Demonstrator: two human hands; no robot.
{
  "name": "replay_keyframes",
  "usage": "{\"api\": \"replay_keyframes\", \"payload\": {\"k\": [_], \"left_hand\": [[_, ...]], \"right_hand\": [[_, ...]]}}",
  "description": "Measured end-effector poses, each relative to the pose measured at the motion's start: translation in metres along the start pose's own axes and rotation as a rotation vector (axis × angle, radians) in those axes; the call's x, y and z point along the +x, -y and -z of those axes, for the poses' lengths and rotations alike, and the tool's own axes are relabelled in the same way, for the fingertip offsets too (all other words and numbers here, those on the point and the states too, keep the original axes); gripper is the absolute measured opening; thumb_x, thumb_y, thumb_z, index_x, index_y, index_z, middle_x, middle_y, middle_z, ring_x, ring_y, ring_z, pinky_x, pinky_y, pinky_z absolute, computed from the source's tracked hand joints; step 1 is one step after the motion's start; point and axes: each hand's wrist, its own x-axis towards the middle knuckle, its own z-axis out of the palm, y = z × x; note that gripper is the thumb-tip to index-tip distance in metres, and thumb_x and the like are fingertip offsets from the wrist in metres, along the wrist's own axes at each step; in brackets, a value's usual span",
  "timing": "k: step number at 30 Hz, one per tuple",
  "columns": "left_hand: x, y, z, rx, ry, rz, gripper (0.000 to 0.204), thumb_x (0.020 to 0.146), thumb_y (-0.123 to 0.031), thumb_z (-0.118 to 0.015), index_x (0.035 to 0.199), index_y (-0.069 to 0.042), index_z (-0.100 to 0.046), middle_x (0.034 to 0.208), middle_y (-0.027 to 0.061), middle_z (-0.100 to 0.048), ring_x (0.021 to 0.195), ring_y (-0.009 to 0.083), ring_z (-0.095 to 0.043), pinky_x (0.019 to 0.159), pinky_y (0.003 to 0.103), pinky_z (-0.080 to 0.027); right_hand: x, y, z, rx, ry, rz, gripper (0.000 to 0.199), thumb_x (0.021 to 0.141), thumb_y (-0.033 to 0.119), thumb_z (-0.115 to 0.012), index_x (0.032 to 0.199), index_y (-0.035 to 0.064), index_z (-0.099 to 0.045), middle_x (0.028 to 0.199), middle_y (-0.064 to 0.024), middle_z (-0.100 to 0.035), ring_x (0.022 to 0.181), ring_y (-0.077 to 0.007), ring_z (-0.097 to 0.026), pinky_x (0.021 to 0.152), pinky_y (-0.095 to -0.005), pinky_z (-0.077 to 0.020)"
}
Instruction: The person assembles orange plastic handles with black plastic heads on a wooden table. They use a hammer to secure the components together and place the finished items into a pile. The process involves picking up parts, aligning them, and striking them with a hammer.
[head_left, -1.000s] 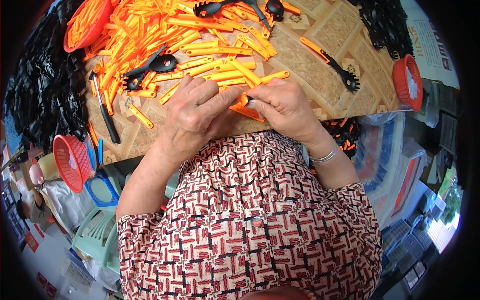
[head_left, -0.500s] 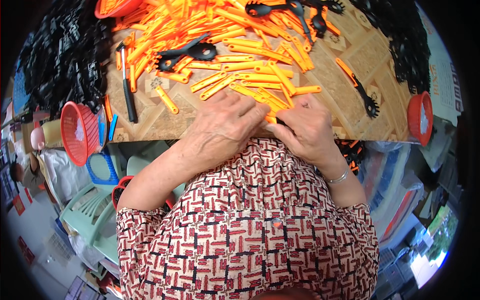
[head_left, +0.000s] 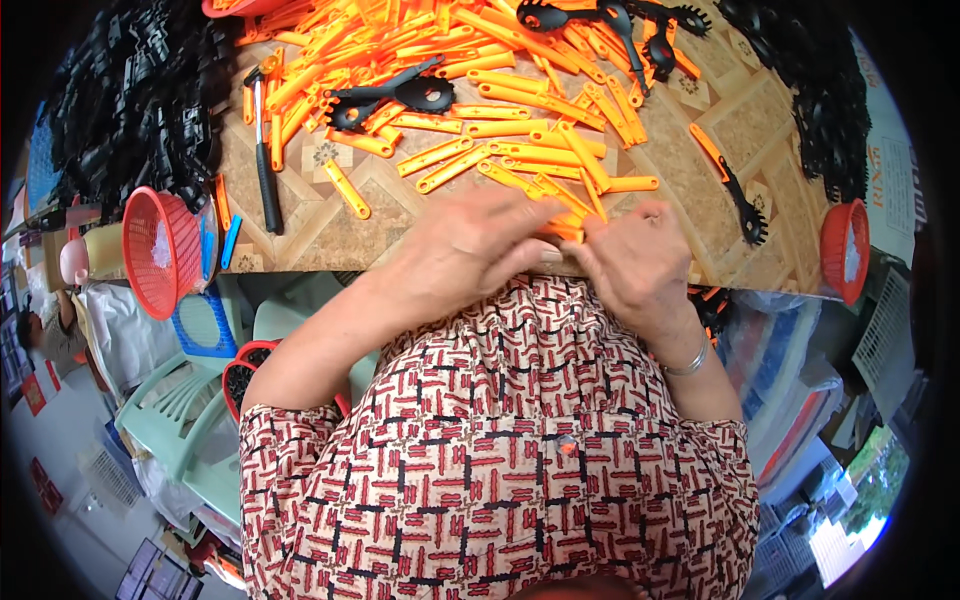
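At the table's near edge my two hands are close together, in front of a spread of orange plastic handles (head_left: 530, 150). My left hand (head_left: 455, 250) has its fingers stretched out to the right, with the thumb apart from the index finger. One orange handle end (head_left: 565, 233) shows between its fingertips and my right hand. My right hand (head_left: 645, 260) is closed, fingers curled in and thumb pressed toward them; whatever it holds is hidden. A single orange handle (head_left: 346, 190) lies apart, left of the hands.
A hammer (head_left: 266, 160) lies on the left of the table (head_left: 300, 245). Black utensil heads (head_left: 420, 93) rest on the orange pile, and dark heaps (head_left: 140, 110) flank it. A black-headed orange utensil (head_left: 735, 195) lies right. Red baskets (head_left: 150, 255) stand at both ends.
My left hand's fingers have straightened and its thumb has come apart from them. The dark bit between my hands is no longer visible. The whole view has shifted slightly.
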Motion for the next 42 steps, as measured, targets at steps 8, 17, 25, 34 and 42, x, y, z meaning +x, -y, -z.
{"api": "replay_keyframes", "payload": {"k": [8, 17, 25, 34, 42], "left_hand": [[0.054, 0.049, 0.021, 0.455, -0.291, -0.046, 0.03, 0.088, -0.007, -0.074, 0.118, -0.01, -0.071, 0.101, 0.0092, -0.065, 0.092, 0.0308, -0.063, 0.082, 0.042, -0.053], [0.067, 0.048, 0.005, 0.318, -0.082, -0.091, 0.032, 0.083, -0.007, -0.076, 0.115, -0.014, -0.074, 0.105, 0.0058, -0.066, 0.099, 0.0293, -0.06, 0.085, 0.042, -0.053], [0.065, 0.04, 0.022, 0.417, -0.142, -0.058, 0.029, 0.086, -0.009, -0.075, 0.114, -0.015, -0.074, 0.109, 0.0063, -0.066, 0.099, 0.0305, -0.062, 0.089, 0.042, -0.052], [0.126, 0.043, -0.036, 0.533, -0.08, -0.316, 0.025, 0.078, -0.016, -0.079, 0.102, -0.016, -0.072, 0.108, 0.0009, -0.064, 0.107, 0.0254, -0.058, 0.086, 0.041, -0.05], [0.085, 0.032, -0.006, 0.136, -0.116, -0.01, 0.023, 0.09, -0.014, -0.076, 0.112, -0.008, -0.071, 0.094, 0.0101, -0.068, 0.084, 0.0287, -0.065, 0.079, 0.04, -0.05]], "right_hand": [[-0.023, -0.047, 0.024, -0.352, -0.175, -0.407, 0.025, 0.091, 0.023, -0.077, 0.107, 0.0039, -0.073, 0.087, -0.0079, -0.072, 0.08, -0.0222, -0.067, 0.079, -0.0362, -0.0451], [-0.038, -0.058, 0.014, -0.347, -0.239, -0.458, 0.026, 0.09, 0.013, -0.076, 0.114, 0.0041, -0.072, 0.097, -0.0086, -0.074, 0.091, -0.0231, -0.069, 0.087, -0.0372, -0.0444], [-0.037, -0.063, 0.002, -0.429, -0.249, -0.487, 0.03, 0.086, 0.013, -0.078, 0.115, 0.0076, -0.072, 0.094, -0.0051, -0.068, 0.09, -0.0214, -0.064, 0.089, -0.039, -0.0431], [-0.039, -0.061, 0.005, -0.505, -0.205, -0.561, 0.027, 0.083, 0.015, -0.08, 0.109, 0.0109, -0.074, 0.097, -0.0035, -0.062, 0.098, -0.0232, -0.059, 0.089, -0.0412, -0.0414], [-0.039, -0.062, 0.011, -0.35, -0.205, -0.633, 0.022, 0.082, 0.014, -0.078, 0.101, 0.0067, -0.069, 0.095, -0.009, -0.065, 0.094, -0.0292, -0.064, 0.083, -0.0407, -0.0453]]}}
